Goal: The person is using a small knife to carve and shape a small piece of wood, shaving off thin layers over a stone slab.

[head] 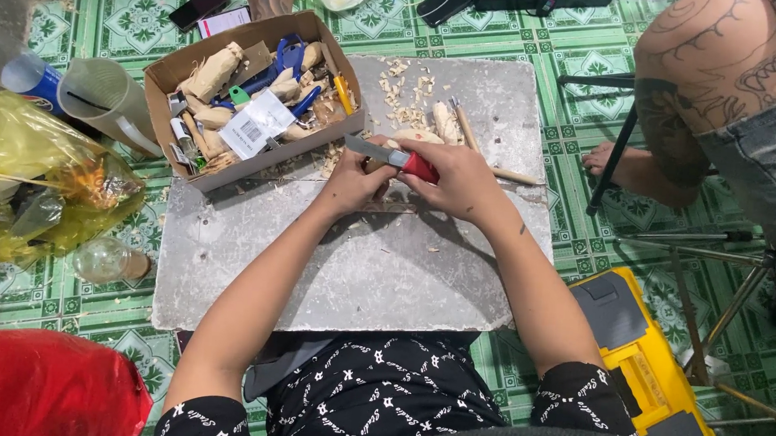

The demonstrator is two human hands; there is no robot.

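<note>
Fingers of the right hand [459, 182] wrap tightly round the red handle of a carving knife [392, 156], whose grey blade points leftward toward the cardboard box. Just beside it, the left hand [352, 184] curls narrow round a small pale piece of wood [388, 193], which is mostly hidden between the two hands, so its shape cannot be told. Both hands meet above the far half of a grey stone slab [347, 279] that lies on the green patterned floor tiles [64, 291].

Nearest the person, a red plastic bag [35, 385] sits at the lower left, and a yellow toolbox [651, 364] lies at the lower right, just off the slab's corner. Farther out on the left, a clear bottle [107, 260] lies on the tiles next to a yellow plastic bag [31, 179].

Beyond the hands, pale wood shavings [406, 92] are scattered over the slab, with a slim wooden-handled tool [488, 157] lying among them. The cardboard box [256, 154] rests on the slab's far left corner, filled with carved wooden pieces, blue-handled tools and a yellow one. At the far right, another person's tattooed leg [697, 94] and bare foot are near a metal tripod [730, 269]. A dark phone [200, 6] lies at the far edge.
</note>
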